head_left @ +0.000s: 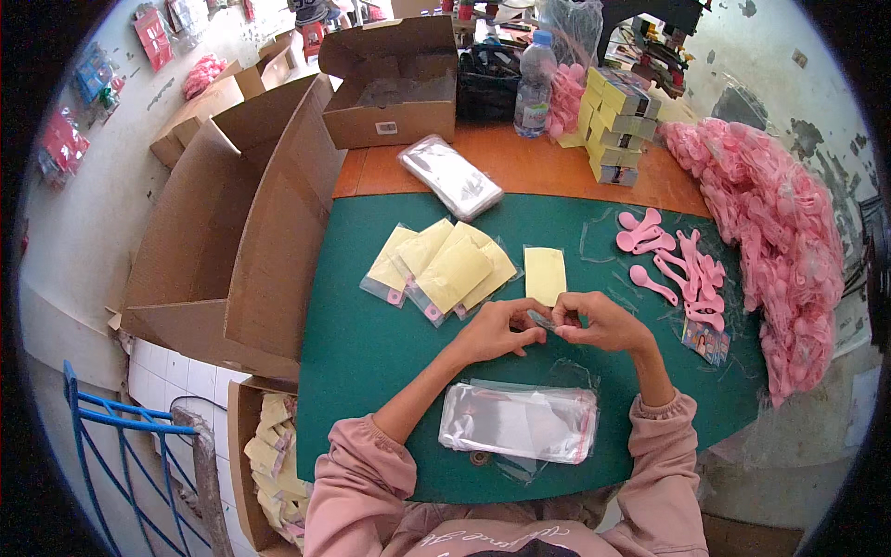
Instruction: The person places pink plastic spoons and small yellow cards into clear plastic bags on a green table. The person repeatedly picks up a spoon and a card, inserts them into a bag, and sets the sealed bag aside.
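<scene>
My left hand (501, 331) and my right hand (599, 323) meet over the green mat (371, 418). Their fingers pinch a thin greyish see-through piece (541, 320), which looks like a clear plastic bag; the fingers hide most of it. Just beyond them lies a pale yellow card (545, 272). Closer to my body is a stack of clear plastic bags (515, 422). Several packed yellow cards (455, 274) in clear bags overlap at the left, some showing pink at the end. Loose pink spoons (691, 269) are heaped to the right, beside a small printed card (707, 342).
A large open carton (278, 223) borders the mat's left side. Below it, a box holds filled packets (274, 464). Along the back are another carton (390, 125), wrapped clear bags (452, 176), a water bottle (535, 84) and stacked cards (613, 130). Bagged pink spoons (770, 223) pile up at right.
</scene>
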Action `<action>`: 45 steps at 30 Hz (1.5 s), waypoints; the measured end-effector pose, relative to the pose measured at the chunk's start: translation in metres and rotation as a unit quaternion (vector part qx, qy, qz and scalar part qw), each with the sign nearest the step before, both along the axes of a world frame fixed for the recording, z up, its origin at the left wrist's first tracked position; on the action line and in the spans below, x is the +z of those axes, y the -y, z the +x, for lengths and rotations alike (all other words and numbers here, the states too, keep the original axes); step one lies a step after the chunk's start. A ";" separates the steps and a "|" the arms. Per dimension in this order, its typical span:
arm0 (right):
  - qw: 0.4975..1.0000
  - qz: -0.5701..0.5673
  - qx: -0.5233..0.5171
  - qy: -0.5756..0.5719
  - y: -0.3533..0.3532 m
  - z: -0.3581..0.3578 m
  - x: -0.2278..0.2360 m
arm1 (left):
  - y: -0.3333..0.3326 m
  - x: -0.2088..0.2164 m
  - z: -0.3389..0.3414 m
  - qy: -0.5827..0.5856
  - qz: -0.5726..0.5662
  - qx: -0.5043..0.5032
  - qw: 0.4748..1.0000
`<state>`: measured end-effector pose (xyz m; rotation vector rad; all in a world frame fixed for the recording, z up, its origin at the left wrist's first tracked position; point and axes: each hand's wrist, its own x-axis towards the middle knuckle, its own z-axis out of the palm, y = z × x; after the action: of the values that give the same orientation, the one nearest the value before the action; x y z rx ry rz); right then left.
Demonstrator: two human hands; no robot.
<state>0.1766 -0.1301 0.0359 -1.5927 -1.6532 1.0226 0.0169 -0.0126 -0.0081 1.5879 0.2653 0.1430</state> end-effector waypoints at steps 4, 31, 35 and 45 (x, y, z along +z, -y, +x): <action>1.000 -0.006 0.025 -0.015 -0.001 0.002 0.002 | 0.002 -0.004 0.000 -0.033 0.047 0.013 0.998; 0.941 0.222 -0.255 0.020 0.015 -0.006 -0.044 | -0.011 -0.020 -0.002 0.116 -0.014 0.166 0.979; 0.950 0.185 -0.238 -0.078 0.020 -0.004 -0.049 | -0.004 -0.012 0.003 0.109 0.276 0.154 0.942; 0.943 0.135 -0.240 -0.186 0.016 -0.007 -0.062 | -0.005 -0.017 0.003 0.087 0.272 0.168 0.944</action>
<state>0.1697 -0.1465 -0.0261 -1.4127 -1.0277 0.7440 0.0200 -0.0072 -0.0247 2.0503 0.3789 0.6661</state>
